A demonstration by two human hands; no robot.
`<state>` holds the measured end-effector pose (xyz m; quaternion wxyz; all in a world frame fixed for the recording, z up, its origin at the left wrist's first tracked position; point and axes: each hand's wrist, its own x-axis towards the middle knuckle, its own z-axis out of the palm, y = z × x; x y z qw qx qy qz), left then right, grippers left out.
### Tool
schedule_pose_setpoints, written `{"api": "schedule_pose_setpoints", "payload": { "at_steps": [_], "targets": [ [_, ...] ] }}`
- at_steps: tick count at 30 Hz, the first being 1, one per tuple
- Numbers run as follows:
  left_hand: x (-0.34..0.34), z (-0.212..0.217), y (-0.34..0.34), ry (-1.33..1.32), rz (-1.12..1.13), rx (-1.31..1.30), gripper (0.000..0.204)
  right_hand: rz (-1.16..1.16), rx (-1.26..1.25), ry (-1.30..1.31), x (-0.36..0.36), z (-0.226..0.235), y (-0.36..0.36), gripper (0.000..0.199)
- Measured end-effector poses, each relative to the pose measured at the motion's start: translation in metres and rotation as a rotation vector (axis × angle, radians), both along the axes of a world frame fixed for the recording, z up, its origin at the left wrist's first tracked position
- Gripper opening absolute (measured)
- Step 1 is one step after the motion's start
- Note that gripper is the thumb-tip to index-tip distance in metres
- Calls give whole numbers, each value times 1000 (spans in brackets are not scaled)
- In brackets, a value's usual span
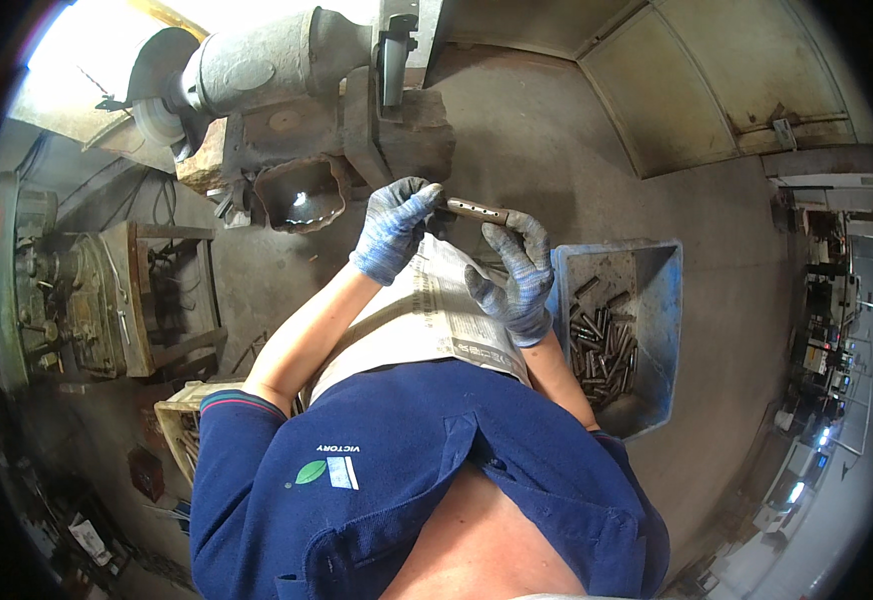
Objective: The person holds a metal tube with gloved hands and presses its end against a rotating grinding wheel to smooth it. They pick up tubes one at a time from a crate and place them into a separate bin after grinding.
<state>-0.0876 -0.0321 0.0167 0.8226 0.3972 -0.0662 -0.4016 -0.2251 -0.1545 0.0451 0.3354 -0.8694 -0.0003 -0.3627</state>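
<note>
Nearest the camera, the person's dark blue shirt is filling the lower part of the view, and a sheet of newspaper is lying across the lap just beyond it. Both forearms are reaching forward over the paper. The left hand, in a grey-blue knit glove, is curling its fingers closed around one end of a short metal rod, while the right hand, in the same kind of glove, is pinching the other end between its raised fingers and thumb. The rod is lying roughly level between the two hands, above the far edge of the newspaper. Just to the right, a blue bin is sitting on the concrete floor, holding a heap of similar metal pieces. Farther ahead, a grey bench grinder is standing on its stand, with a rusty metal cup below it.
</note>
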Motion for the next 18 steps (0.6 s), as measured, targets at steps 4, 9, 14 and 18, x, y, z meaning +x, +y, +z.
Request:
{"api": "schedule_pose_setpoints", "payload": {
  "at_steps": [4, 9, 14, 18],
  "targets": [
    [8, 2, 7, -33, -26, -21, 17, 38, 8, -62, 10, -6, -3, 44],
    [17, -4, 17, -129, 50, 13, 19, 52, 129, 55, 25, 0, -6, 33],
    [35, -18, 25, -187, 157, 76, 19, 99, 283, 89, 57, -19, -4, 27],
    [58, -33, 32, -150, 223, 119, 16, 75, 243, 120, 89, -36, 4, 27]
  ]
}}
